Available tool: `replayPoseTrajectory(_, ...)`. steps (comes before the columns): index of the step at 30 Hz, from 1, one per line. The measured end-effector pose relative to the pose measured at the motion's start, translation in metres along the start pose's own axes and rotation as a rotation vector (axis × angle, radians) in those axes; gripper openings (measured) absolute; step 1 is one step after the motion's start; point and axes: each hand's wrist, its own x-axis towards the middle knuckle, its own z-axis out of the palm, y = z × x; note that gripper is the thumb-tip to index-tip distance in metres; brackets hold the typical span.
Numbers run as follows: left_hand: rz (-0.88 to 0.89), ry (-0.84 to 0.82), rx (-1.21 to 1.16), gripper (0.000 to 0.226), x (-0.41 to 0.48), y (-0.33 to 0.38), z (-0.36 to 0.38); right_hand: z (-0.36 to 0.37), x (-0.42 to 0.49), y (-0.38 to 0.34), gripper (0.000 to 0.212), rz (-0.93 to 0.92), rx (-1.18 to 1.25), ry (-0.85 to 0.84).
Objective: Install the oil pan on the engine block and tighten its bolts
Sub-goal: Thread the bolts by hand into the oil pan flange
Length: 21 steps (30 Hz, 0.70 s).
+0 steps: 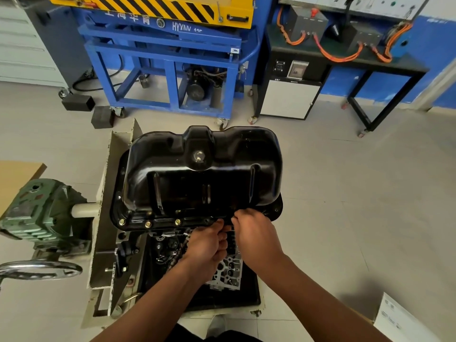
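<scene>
Left hand, right hand at flange; oil pan glossy black, upturned

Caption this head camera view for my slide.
Left hand and right hand meet at the near flange of the oil pan, beside three fitted bolts.

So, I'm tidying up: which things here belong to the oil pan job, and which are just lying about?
Job: glossy black steel oil pan; brass-coloured bolts in its flange; dark metal engine block beneath; left hand; right hand.
Lying about: blue steel-frame cart; two black floor blocks; white printed sheet.
</scene>
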Motion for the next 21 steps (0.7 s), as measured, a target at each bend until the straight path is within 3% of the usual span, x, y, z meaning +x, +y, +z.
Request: replayPoseTrajectory(21,0.028,-0.024,0.037,0.037,0.0003,-0.0019,-0.0042,0.0049,-0.0015,-0.0057,0.031,0.1,0.042,0.078)
